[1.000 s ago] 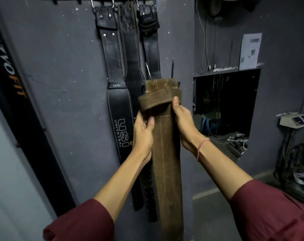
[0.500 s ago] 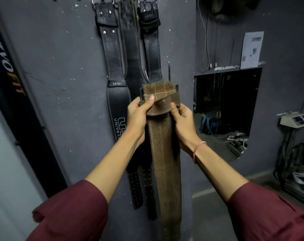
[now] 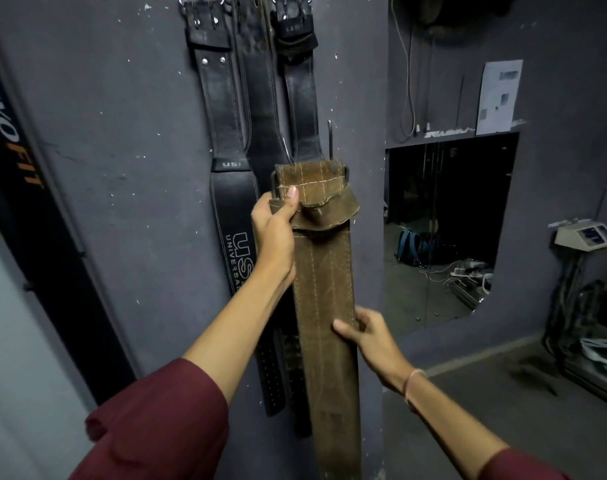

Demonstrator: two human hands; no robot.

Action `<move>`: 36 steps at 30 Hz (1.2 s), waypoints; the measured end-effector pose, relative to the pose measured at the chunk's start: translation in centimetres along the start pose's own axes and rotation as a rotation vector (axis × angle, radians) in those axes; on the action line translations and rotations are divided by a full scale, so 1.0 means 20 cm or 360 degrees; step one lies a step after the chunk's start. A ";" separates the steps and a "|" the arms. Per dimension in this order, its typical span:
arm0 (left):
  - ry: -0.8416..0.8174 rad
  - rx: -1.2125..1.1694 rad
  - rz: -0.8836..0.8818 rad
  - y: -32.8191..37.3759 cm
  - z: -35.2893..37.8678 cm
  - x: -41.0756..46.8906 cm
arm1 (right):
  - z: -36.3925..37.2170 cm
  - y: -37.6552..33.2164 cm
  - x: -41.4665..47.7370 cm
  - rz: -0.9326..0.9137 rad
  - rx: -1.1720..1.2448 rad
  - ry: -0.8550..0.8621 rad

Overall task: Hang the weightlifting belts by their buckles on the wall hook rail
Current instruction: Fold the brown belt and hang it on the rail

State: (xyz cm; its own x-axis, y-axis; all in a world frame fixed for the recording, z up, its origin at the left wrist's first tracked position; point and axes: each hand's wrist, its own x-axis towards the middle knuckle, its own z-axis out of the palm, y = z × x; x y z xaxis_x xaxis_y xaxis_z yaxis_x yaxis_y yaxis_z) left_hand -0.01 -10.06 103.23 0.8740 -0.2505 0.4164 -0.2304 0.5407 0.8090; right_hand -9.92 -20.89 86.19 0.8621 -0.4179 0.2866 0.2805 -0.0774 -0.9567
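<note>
A person in maroon sleeves stood before a grey wall [image 3: 104, 168], holding a brown suede weightlifting belt [image 3: 324, 299] upright near the wall's right edge, its strap hanging down past the bottom of the view. The left hand [image 3: 276, 233] was raised with the arm outstretched and clasped the belt's top by the loose keeper loop, thumb pressed on the front. The right hand [image 3: 368, 332] sat lower, thumb across the strap's face and fingers curled behind its right edge, taking the weight. Two buckle prongs [image 3: 330, 140] stood up above the belt's top. Three black leather belts [image 3: 226, 133] hung by their buckles from the wall's top edge; the hook rail itself lay out of view above. The belt had yet to be lifted: it would probably go best raised straight up, the buckle frame kept open and facing the wall, and the right hand supporting until a hook caught.
</note>
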 end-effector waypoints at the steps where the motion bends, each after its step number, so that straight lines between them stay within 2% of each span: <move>1: -0.0021 0.0017 -0.0013 0.02 0.01 0.00 | 0.02 -0.12 0.04 -0.0095 0.0062 0.0012; 4: -0.0110 0.0035 -0.0021 0.03 0.02 -0.01 | 0.06 -0.48 0.17 -0.0370 0.0222 0.0041; 6: -0.0105 0.0083 -0.0004 0.03 0.03 -0.02 | 0.08 -0.63 0.25 -0.0442 0.0225 0.0087; 10: -0.0206 0.0447 0.0230 0.07 0.03 -0.07 | 0.12 -0.66 0.32 -0.0463 0.0147 0.0402; 13: -0.0243 0.0614 0.0276 -0.01 -0.03 -0.16 | 0.16 -0.66 0.32 -0.0481 0.0170 0.0504; 18: -0.0352 0.0802 -0.0066 -0.38 -0.23 -0.37 | 0.15 -0.70 0.34 -0.0520 0.0222 0.0575; 23: -0.0467 0.0715 -0.0213 -0.54 -0.31 -0.53 | 0.10 -0.73 0.36 -0.0559 0.0211 0.0610; 25: -0.0500 0.0689 -0.0276 -0.50 -0.28 -0.50 | 0.08 -0.74 0.37 -0.0574 0.0196 0.0601; 31: -0.0314 0.0420 -0.0349 -0.13 -0.08 -0.31 | 0.07 -0.72 0.34 -0.0569 0.0195 0.0571; 36: -0.0526 0.0540 -0.0290 0.10 0.00 -0.18 | 0.04 -0.70 0.31 -0.0571 0.0213 0.0527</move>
State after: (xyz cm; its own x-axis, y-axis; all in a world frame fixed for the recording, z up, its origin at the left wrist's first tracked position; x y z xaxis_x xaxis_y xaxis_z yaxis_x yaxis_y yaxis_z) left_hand -3.60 -8.14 103.35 0.7433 -0.5872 0.3203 -0.2607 0.1867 0.9472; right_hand -8.19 -21.62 101.43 0.5273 -0.6527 0.5440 0.6048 -0.1614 -0.7799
